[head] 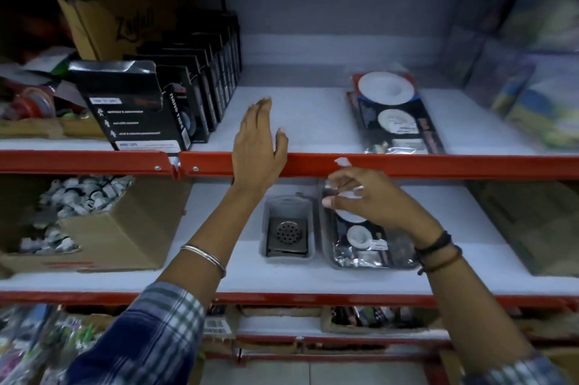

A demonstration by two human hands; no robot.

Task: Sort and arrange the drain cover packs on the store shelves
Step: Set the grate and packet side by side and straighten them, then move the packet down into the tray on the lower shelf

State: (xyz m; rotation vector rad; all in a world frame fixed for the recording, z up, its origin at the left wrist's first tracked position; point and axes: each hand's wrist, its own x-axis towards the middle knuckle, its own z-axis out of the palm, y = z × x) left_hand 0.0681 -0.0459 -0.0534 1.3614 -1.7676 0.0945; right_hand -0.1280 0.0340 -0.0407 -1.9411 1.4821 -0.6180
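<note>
The left hand (pixel 258 146) is laid flat on the red edge (pixel 407 165) of the top shelf (pixel 297 115), with its fingers spread and nothing held. The right hand (pixel 369 199) is closed on the top of a pack (pixel 369 243) on the middle shelf (pixel 219 259), where the pack lies just beside a small tray (pixel 287 231) with a metal drain cover in it. Another pack (pixel 393 115) is seen lying flat on the top shelf, well apart from a row of black boxes (pixel 175 93).
</note>
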